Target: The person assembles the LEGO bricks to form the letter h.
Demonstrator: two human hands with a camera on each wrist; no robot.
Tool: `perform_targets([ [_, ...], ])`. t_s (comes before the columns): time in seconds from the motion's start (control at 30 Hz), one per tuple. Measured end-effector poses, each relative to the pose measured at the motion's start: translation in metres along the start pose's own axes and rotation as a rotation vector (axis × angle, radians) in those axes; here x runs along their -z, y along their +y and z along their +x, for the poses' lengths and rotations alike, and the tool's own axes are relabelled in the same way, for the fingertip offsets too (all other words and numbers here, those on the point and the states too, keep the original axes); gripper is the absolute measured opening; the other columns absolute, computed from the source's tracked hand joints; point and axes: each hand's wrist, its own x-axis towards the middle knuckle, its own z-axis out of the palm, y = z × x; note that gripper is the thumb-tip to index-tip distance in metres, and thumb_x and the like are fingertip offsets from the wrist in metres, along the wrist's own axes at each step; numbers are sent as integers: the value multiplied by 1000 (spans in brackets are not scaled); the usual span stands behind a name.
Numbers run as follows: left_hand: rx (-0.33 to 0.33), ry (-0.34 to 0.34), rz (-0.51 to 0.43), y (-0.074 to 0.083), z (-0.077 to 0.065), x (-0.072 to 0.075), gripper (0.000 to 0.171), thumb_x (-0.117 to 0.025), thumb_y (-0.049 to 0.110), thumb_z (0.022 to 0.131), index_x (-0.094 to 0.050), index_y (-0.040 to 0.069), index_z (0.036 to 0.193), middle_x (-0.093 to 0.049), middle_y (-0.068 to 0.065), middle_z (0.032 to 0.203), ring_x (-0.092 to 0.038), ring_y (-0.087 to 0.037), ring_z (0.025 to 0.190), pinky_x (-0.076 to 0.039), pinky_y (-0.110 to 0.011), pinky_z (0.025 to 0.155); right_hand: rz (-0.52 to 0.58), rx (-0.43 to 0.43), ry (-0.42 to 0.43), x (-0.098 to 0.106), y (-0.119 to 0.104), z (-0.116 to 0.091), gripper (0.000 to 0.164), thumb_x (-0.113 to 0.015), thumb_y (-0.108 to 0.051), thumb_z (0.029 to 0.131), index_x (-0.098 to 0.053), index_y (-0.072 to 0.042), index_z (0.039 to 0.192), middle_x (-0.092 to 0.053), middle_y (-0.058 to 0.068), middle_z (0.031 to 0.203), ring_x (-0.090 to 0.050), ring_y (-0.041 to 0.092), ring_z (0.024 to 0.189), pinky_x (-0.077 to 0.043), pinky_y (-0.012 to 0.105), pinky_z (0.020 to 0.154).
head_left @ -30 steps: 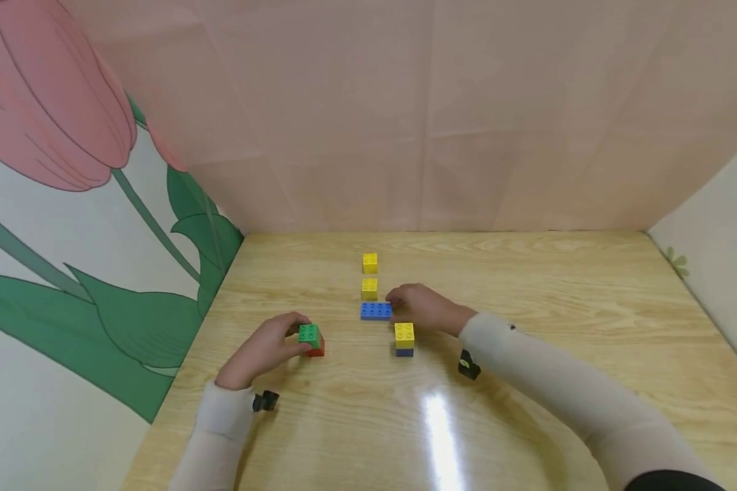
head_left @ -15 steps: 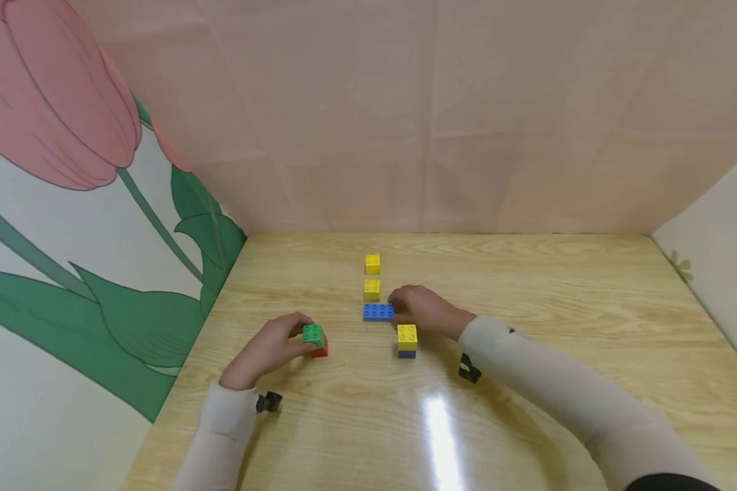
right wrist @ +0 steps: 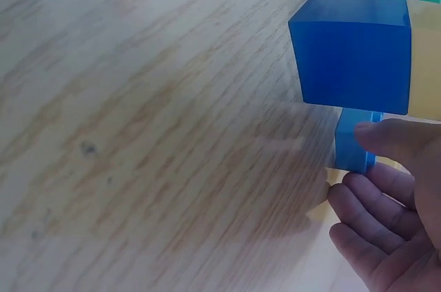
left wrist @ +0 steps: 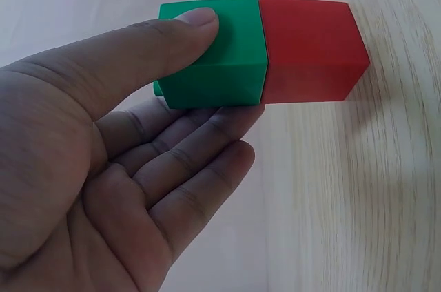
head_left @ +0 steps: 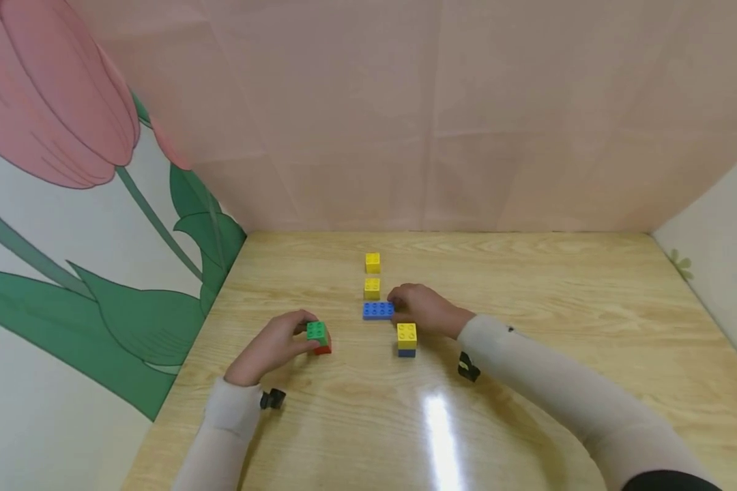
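My left hand (head_left: pixel 274 343) pinches a green brick (left wrist: pixel 227 54) between thumb and fingers. Joined beneath the green one is a red brick (left wrist: pixel 313 51); whether its base touches the table I cannot tell. At the middle of the table lies a long blue brick (head_left: pixel 377 311), its right end pinched by my right hand (head_left: pixel 426 308). In the right wrist view the thumb is on one side of this blue brick (right wrist: pixel 350 142), with fingers at the other. Nearer the front, a yellow brick (head_left: pixel 407 334) sits on a dark blue brick (head_left: pixel 407 353), close to the right hand and apart from it.
Behind the long blue brick stand two yellow bricks, a nearer yellow brick (head_left: pixel 372 288) and a farther yellow brick (head_left: pixel 372 262). The wooden table (head_left: pixel 559 286) meets a pink cloth backdrop (head_left: pixel 430 136) at its far edge. Printed panels flank both sides.
My left hand has shifted slightly to the right, carrying the green and red bricks with it. The right hand stays at the end of the long blue brick.
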Motion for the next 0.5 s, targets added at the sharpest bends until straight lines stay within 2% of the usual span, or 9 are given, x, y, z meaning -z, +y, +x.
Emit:
perform_targets([
  [0.27,-17,-13,7,5,1,0,23,-76,19,86,-65,19,107,-64,8,105,-62,-20,109,-51,-39,91,-31,-22,-15,2,-5,-2,43,-72,-29,90,-62,-11,127,-63,-1,117,-58,13,104,-48,36,95],
  [0.5,-24,-15,24,3,3,1,27,-75,23,87,-64,16,111,-64,8,105,-63,-21,107,-52,-37,87,-67,11,11,4,1,-2,38,-73,-31,89,-65,-10,119,-64,-1,110,-58,14,99,-49,37,92],
])
